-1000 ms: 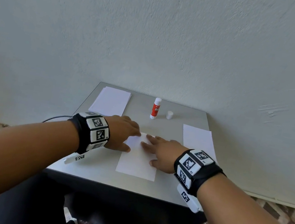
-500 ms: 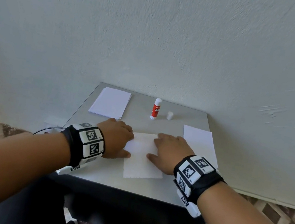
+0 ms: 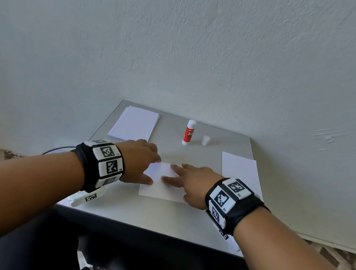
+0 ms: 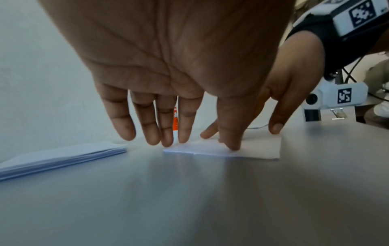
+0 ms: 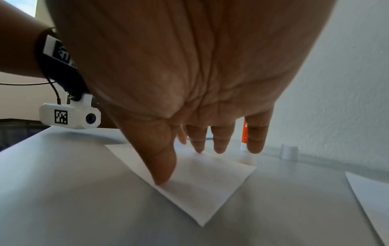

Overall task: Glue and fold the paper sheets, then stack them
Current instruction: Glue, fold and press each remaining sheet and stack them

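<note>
A folded white paper sheet lies flat in the middle of the grey table. My left hand presses its left edge with straight fingers and thumb. My right hand lies flat on its right half, fingers spread, thumb tip on the near edge. A stack of white sheets sits at the back left. A single sheet lies at the right. The red and white glue stick stands uncapped at the back.
The glue stick's white cap stands just right of it. A pale wall rises directly behind the table. The table's front edge is close to my forearms. A black cable hangs off the left side.
Both hands have slid over the folded sheet, first apart toward its sides, then back toward its middle. The sheet has shifted slightly and its near edge sits farther from me.
</note>
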